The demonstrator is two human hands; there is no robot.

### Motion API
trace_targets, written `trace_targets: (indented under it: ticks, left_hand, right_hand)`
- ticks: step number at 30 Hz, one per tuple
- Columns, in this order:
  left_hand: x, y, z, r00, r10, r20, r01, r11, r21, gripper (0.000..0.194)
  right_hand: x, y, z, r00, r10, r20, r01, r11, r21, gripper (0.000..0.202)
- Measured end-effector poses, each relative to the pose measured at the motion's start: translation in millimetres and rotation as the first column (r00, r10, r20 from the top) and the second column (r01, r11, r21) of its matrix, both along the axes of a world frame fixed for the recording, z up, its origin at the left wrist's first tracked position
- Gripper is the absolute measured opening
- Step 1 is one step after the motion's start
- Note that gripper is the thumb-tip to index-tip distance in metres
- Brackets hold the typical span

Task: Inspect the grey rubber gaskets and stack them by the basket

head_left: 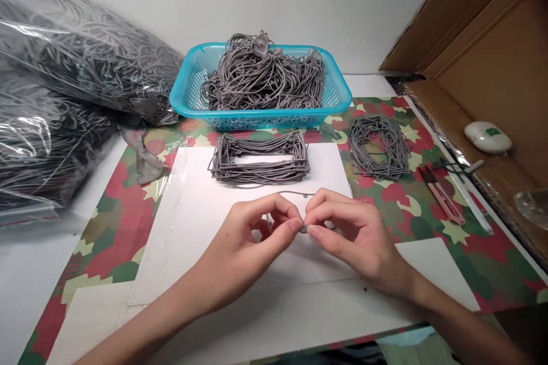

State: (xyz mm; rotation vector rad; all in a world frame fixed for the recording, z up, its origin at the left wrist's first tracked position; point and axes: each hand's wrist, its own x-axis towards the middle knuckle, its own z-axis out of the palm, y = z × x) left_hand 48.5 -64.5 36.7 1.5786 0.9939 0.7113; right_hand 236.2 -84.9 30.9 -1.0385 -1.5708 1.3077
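Note:
Both hands meet above a white sheet (pixel 188 222), fingertips nearly touching. My left hand (pixel 261 234) pinches a thin grey cord piece (pixel 303 229) between thumb and index finger. My right hand (pixel 351 231) pinches the same piece from the other side. A strand of grey cord (pixel 291 192) shows just behind the fingers; the rest of it is hidden by the hands. Beyond them, a rectangular stack of grey cord loops (pixel 261 174) lies on the sheet. A rounder pile of grey cord loops (pixel 379 171) sits to the right on the patterned cloth (pixel 394 202).
A blue basket (pixel 261 120) heaped with grey cords stands at the back. Clear bags of cords (pixel 85 51) fill the left. Red-handled snips (pixel 443 197), a white pen-like tool (pixel 471 202) and a white oval object (pixel 488 137) lie right, near cardboard (pixel 492 45).

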Motion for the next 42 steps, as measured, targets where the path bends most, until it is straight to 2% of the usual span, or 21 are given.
trace_targets:
  ticks: [15,20,22,24,27,29,31,32,33,35,37,38,40,42]
  left_hand:
    - [0,2,2.2,1.000,0.019,-0.006,-0.019,1.000,-0.018,0.021]
    - [-4,3,6.1,0.992,-0.009,-0.126,0.017,0.998,0.065,0.038]
    - [-8,4,7.1,0.983,-0.016,-0.185,0.048,0.984,0.169,0.047]
    - [-13,7,7.8,0.971,0.053,-0.231,0.028,0.943,0.333,0.051]
    - [-22,13,8.8,0.927,0.271,-0.260,-0.092,0.836,0.541,0.054]
    - [-28,20,9.3,0.858,0.430,-0.283,-0.164,0.750,0.641,0.055]
    - [-35,26,9.6,0.756,0.559,-0.341,-0.160,0.662,0.732,0.055]
    - [-38,30,9.8,0.706,0.592,-0.390,-0.125,0.646,0.753,0.055]
    - [-43,33,9.8,0.667,0.589,-0.456,-0.078,0.664,0.744,0.054]
    - [-53,39,9.6,0.632,0.472,-0.614,0.016,0.785,0.619,0.053]
    - [-64,43,8.5,0.634,0.238,-0.735,0.100,0.918,0.384,0.048]
    - [-69,44,7.7,0.632,0.119,-0.766,0.137,0.956,0.261,0.042]
    - [-75,44,5.7,0.613,-0.054,-0.788,0.183,0.980,0.076,0.028]
    - [-75,42,3.9,0.599,-0.144,-0.788,0.201,0.979,-0.026,0.018]
  right_hand:
    - [1,-2,0.5,1.000,0.009,-0.001,-0.009,1.000,0.005,0.011]
    - [0,-2,-1.3,0.997,0.012,0.071,-0.022,0.991,0.136,0.013]
    - [-1,-2,-2.4,0.994,-0.015,0.108,-0.009,0.976,0.216,0.012]
    - [-2,-3,-3.5,0.988,-0.069,0.139,0.029,0.961,0.274,0.012]
    - [0,-3,-5.7,0.963,-0.188,0.196,0.118,0.939,0.323,0.012]
    - [3,-1,-8.4,0.922,-0.289,0.258,0.187,0.915,0.357,0.013]
    - [8,3,-12.5,0.850,-0.391,0.353,0.233,0.880,0.414,0.012]
    - [11,4,-15.0,0.805,-0.429,0.410,0.232,0.863,0.449,0.011]
    - [13,6,-17.6,0.756,-0.456,0.470,0.214,0.850,0.481,0.011]
    - [16,9,-22.6,0.669,-0.466,0.578,0.147,0.846,0.513,0.014]
    - [17,11,-26.1,0.617,-0.424,0.663,0.078,0.871,0.485,0.017]
    - [17,11,-27.2,0.599,-0.400,0.694,0.058,0.886,0.461,0.017]
    - [15,11,-28.1,0.577,-0.363,0.732,0.036,0.906,0.421,0.017]
    - [14,10,-27.9,0.567,-0.357,0.743,0.033,0.911,0.412,0.016]
